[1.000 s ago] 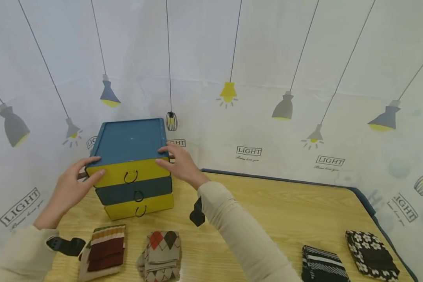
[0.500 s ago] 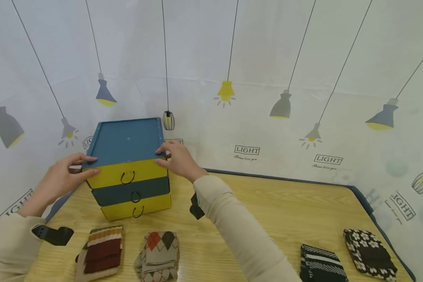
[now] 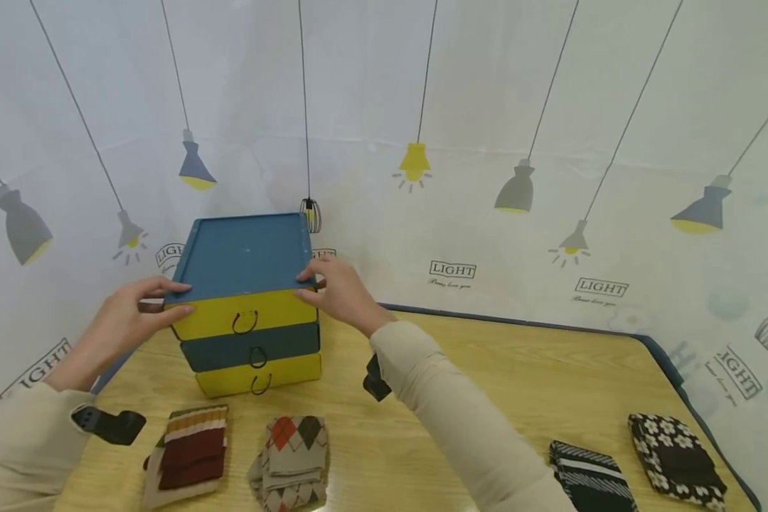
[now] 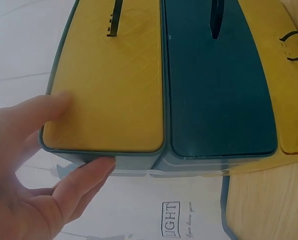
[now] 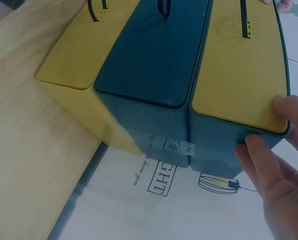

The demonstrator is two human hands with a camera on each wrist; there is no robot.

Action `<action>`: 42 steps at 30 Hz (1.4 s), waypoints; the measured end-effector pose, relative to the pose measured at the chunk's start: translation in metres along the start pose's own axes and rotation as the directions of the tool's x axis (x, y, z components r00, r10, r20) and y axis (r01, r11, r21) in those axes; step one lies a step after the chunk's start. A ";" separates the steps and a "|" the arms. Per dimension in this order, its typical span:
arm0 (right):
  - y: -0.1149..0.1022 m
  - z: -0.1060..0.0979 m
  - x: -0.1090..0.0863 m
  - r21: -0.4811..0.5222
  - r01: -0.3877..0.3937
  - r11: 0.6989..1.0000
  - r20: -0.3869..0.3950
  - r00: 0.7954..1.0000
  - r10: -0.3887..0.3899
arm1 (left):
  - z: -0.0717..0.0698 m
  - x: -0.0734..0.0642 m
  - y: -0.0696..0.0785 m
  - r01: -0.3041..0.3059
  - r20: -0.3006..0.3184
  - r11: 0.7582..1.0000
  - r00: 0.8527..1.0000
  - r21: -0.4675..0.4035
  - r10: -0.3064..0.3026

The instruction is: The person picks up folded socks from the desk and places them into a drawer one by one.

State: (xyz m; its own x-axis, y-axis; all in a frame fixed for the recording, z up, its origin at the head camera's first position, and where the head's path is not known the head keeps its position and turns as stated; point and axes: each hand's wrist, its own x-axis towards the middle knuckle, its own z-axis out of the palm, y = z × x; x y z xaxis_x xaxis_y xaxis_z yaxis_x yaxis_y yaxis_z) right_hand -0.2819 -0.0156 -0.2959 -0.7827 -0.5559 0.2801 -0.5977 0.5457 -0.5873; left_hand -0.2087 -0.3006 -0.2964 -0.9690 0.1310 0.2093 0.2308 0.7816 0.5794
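A stack of storage drawers [image 3: 246, 256] stands at the left of the table, with a blue top. Its top drawer [image 3: 214, 318] has a yellow front, its middle drawer [image 3: 220, 347] a dark teal one, and its bottom drawer [image 3: 227, 380] is yellow; each front bears a black loop handle. All three fronts look closed. My left hand [image 3: 121, 316] grips the top unit's left front corner, thumb on the yellow front. At the right corner my right hand [image 3: 339, 295] does likewise; in the right wrist view its fingers [image 5: 261, 157] lie along the teal side.
Folded socks lie nearer me: a maroon striped pair [image 3: 192, 455] and an argyle pair [image 3: 294, 459] at left, a black-and-white striped pair [image 3: 592, 476] and a flowered pair [image 3: 678, 459] at right. A lamp-printed curtain [image 3: 473, 213] hangs behind the wooden table [image 3: 486, 384].
The drawer stack has shifted slightly to the right with both hands at its corners. The socks keep their places on the table.
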 end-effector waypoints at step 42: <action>0.095 -0.128 -0.172 -0.172 -0.055 0.984 -0.210 0.977 0.018 | 0.135 0.057 0.141 -0.272 0.137 0.916 0.937 -0.294 0.322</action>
State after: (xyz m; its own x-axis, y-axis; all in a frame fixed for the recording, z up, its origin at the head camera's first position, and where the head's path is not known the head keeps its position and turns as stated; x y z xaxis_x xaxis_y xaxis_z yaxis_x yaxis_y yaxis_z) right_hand -0.2261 0.2119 -0.3024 -0.8122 -0.4017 0.4231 -0.5749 0.6749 -0.4627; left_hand -0.2435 -0.1008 -0.3095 -0.8453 0.4581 0.2751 0.5013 0.5015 0.7052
